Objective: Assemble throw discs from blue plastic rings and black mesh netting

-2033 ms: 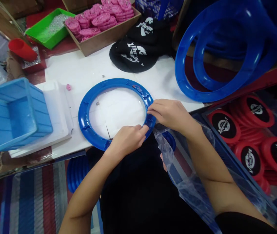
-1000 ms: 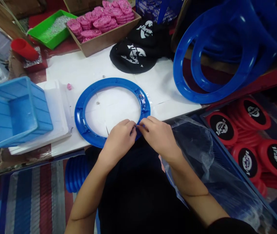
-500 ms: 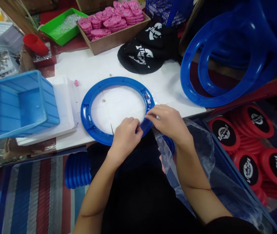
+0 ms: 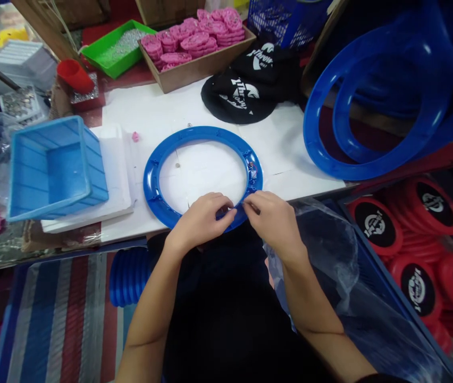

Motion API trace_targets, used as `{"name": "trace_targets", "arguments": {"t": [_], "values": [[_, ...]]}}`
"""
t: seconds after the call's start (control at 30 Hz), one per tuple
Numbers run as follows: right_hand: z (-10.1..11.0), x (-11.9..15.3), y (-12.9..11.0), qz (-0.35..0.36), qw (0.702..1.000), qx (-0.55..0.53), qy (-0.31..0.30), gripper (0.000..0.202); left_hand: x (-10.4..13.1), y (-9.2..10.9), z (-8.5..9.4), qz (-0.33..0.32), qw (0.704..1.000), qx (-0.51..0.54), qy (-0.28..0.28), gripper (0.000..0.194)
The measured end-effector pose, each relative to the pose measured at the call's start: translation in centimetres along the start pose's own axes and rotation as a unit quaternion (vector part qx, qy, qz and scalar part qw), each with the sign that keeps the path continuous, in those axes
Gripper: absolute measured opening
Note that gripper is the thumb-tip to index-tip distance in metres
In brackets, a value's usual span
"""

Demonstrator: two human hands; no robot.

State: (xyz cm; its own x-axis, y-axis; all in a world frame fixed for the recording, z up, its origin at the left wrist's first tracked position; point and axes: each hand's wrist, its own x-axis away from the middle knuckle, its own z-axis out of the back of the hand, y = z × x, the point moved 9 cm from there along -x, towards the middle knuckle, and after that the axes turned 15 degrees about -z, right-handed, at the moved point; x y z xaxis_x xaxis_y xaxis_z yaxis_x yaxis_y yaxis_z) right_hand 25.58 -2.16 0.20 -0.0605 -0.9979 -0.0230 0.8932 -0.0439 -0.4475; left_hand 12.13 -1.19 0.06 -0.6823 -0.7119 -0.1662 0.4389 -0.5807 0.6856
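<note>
A blue plastic ring [image 4: 152,183] lies on the white-covered table, its ribbed channel facing up. Small electronic parts [image 4: 253,171] sit in the channel on its right side. At the ring's near right edge, my left hand [image 4: 206,215] is closed in a loose pinch, thumb and fingertips over the rim. Close to it, on the right, my right hand [image 4: 272,215] also pinches at the rim. Whatever is between the fingertips of either hand is too small to make out.
Left of the ring stands a blue bin [image 4: 57,170] on white foam. Behind are a green tray [image 4: 115,66], a box of pink parts [image 4: 206,64] and black printed fabric [image 4: 238,101]. More blue rings [image 4: 322,154] lean at right, above red discs [image 4: 378,226].
The camera view has shifted, so the table things appear farther right. My right hand has moved nearer to my left hand along the ring's near edge. My left thumb now reaches out more.
</note>
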Motion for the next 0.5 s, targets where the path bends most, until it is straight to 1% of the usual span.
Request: {"name": "trace_targets", "arguments": {"t": [0.17, 0.27, 0.33, 0.4, 0.43, 0.47, 0.5], "values": [[-0.4, 1.3, -0.4, -0.03, 1.0, 0.005, 0.004, 0.028, -1.0, 0.3, -0.9, 0.037, 0.991, -0.115, -0.05, 0.02], [-0.4, 1.2, -0.2, -0.039, 0.999, -0.007, -0.018, 0.027, -1.3, 0.3, -1.3, 0.046, 0.988, -0.138, -0.055, 0.017], [-0.5, 0.8, 0.0, -0.017, 0.996, -0.048, -0.076, 0.024, -1.3, 0.1, -1.3, 0.05, 0.988, -0.137, -0.05, 0.014], [-0.3, 0.3, -0.1, 0.031, 0.983, -0.102, -0.147, 0.021, -1.2, -0.1, -1.3, 0.052, 0.988, -0.137, -0.045, 0.012], [0.1, 0.1, 0.0, 0.054, 0.977, -0.118, -0.167, 0.019, -1.2, -0.1, -1.3, 0.051, 0.988, -0.137, -0.043, 0.012], [0.6, -0.2, 0.2, 0.071, 0.975, -0.121, -0.171, 0.018, -1.2, -0.2, -1.3, 0.049, 0.989, -0.137, -0.041, 0.013], [1.3, -0.6, 0.4, 0.079, 0.978, -0.111, -0.157, 0.017, -1.2, -0.2, -1.3, 0.046, 0.989, -0.136, -0.039, 0.013]]}}
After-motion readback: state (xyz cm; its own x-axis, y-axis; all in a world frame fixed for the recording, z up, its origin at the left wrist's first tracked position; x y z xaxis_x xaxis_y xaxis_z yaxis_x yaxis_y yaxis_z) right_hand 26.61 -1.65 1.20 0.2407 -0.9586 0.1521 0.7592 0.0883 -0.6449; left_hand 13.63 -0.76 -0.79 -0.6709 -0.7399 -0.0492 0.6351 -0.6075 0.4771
